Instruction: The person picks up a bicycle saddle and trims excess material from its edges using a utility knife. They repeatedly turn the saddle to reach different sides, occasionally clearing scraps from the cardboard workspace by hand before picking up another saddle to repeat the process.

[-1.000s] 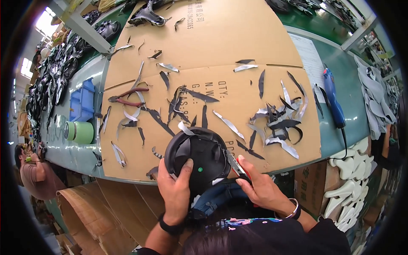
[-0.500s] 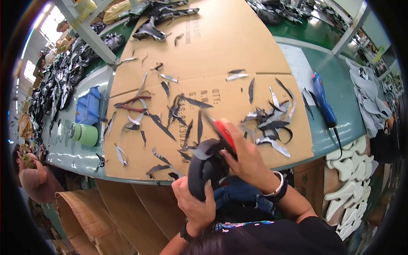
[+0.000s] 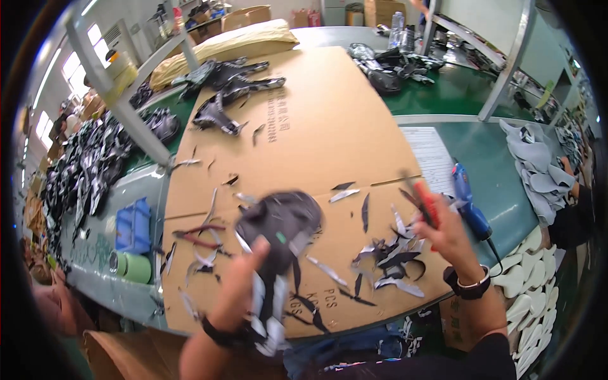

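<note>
- The left hand (image 3: 237,285), lower centre of the frame, grasps a black saddle cover (image 3: 285,215); the thumb presses on its face, while the other fingers are hidden or blurred.
- The saddle cover is at the centre of the frame, raised over a cardboard sheet (image 3: 329,139), its broad end upward and its narrow end hanging down toward the lower edge, with pale grey strips along it.
- The right hand (image 3: 453,237), right of centre, is curled around a red-handled utility knife (image 3: 429,204), which points to the upper left, apart from the cover.
- Black and grey trimmings (image 3: 396,258) lie in a heap just below and left of that hand; others are scattered over the cardboard.
- Red-handled pliers (image 3: 199,236) lie left of the cover.
- At the left of the frame, a blue plastic bin (image 3: 132,228) stands near a light green container (image 3: 134,267).
- At the right, a blue corded power tool (image 3: 468,201) lies beside a printed paper sheet (image 3: 429,152).
- White saddle-shaped pieces (image 3: 529,297) fill the lower right.
</note>
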### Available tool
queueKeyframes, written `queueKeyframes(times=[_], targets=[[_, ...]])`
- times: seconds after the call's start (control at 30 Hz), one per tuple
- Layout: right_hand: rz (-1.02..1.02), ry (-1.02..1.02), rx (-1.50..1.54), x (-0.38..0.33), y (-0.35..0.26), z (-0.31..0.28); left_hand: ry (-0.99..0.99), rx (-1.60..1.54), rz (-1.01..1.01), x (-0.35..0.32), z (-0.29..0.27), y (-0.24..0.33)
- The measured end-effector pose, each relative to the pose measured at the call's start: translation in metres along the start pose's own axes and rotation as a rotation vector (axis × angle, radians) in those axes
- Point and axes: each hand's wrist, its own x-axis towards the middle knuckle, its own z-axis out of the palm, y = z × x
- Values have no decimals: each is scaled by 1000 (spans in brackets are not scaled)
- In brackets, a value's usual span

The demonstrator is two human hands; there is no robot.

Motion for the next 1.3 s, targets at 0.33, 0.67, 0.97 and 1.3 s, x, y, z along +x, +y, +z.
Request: queueKeyframes(times=[0.33,0.67,0.97,1.3], targets=[[30,-26,314,228,19,-91,261,96,586,206,-38,100],[400,539,1098,495,162,-36,211,66,229,201,-23,67],[198,497,1090,488,100,-23,158,40,283,180,-7,65],[123,-336,636,70,-63,41,-102,-154,48,24,38,29]])
